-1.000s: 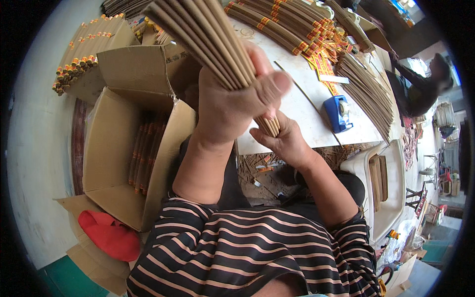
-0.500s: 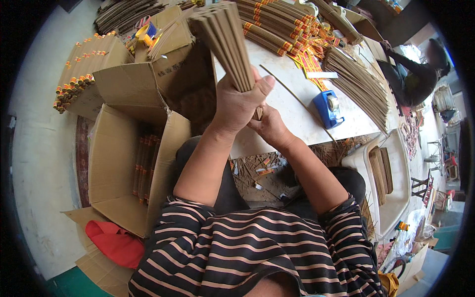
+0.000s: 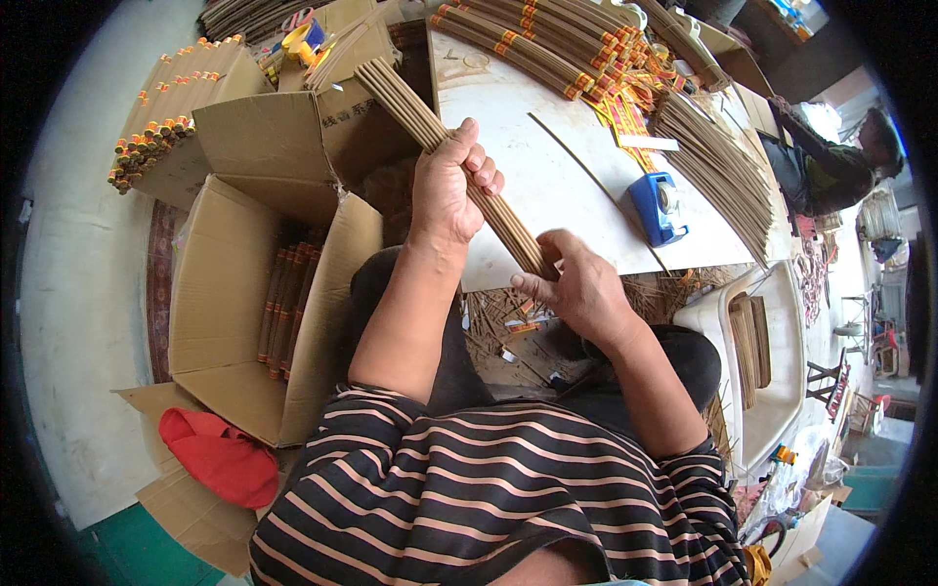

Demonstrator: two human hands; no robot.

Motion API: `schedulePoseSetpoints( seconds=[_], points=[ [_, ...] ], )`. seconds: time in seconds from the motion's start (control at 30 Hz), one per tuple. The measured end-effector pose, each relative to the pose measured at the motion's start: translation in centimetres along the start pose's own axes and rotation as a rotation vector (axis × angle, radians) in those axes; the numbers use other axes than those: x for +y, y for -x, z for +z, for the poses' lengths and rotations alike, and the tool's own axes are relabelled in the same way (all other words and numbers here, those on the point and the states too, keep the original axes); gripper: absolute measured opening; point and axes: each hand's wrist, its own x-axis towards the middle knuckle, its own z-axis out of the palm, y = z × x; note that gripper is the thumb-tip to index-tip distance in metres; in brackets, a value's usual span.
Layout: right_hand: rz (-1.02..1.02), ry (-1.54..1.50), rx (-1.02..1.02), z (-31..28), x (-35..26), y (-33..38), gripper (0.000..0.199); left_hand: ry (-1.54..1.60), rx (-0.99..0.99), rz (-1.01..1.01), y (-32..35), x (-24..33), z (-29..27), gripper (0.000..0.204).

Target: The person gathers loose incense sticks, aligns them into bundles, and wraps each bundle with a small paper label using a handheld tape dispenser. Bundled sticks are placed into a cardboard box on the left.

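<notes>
A bundle of thin brown incense sticks [image 3: 507, 229] slants from upper left to lower right in front of me. My left hand [image 3: 449, 190] is wrapped round its middle. At the bundle's lower end is my right hand [image 3: 586, 288], thumb and fingers apart on either side of the stick ends; whether the palm touches them I cannot tell. Beyond, on the white table [image 3: 518, 93], lie a single loose stick [image 3: 586, 174], a blue tape dispenser [image 3: 658, 210], red-and-yellow paper bands [image 3: 622, 117] and a fanned heap of unbanded sticks [image 3: 718, 166].
Banded bundles [image 3: 547, 49] are piled at the table's far side. On my left stands an open cardboard box [image 3: 220, 293] holding several banded bundles [image 3: 285, 317], with a red cloth [image 3: 215, 457] beside it. A white tub [image 3: 777, 420] is at right. Another person [image 3: 831, 161] sits far right.
The bundle has tipped from nearly upright to a slant. My right hand has moved right and loosened from the bundle's bottom, its fingers now spread. My left hand still grips the sticks.
</notes>
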Motion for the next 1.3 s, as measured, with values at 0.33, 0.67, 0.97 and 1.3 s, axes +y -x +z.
schedulePoseSetpoints(
  seconds=[0.33,0.67,0.97,1.3],
  points=[
    [0.112,0.034,0.042,0.4,-1.3,-1.1,0.022,-0.114,-0.099,0.017,0.5,-0.5,-0.2,0.03],
    [0.152,-0.012,-0.023,0.2,-1.4,-2.1,0.017,-0.117,-0.077,0.018,0.3,-0.4,-0.3,0.029],
    [0.161,0.065,-0.112,-0.7,-2.3,-2.5,0.019,-0.094,-0.066,0.024,0.3,-0.1,-0.3,0.028],
    [-0.064,0.173,-0.194,-3.5,-2.5,-0.9,0.017,0.059,0.043,0.071,-0.8,1.8,-1.8,0.028]
  ],
)
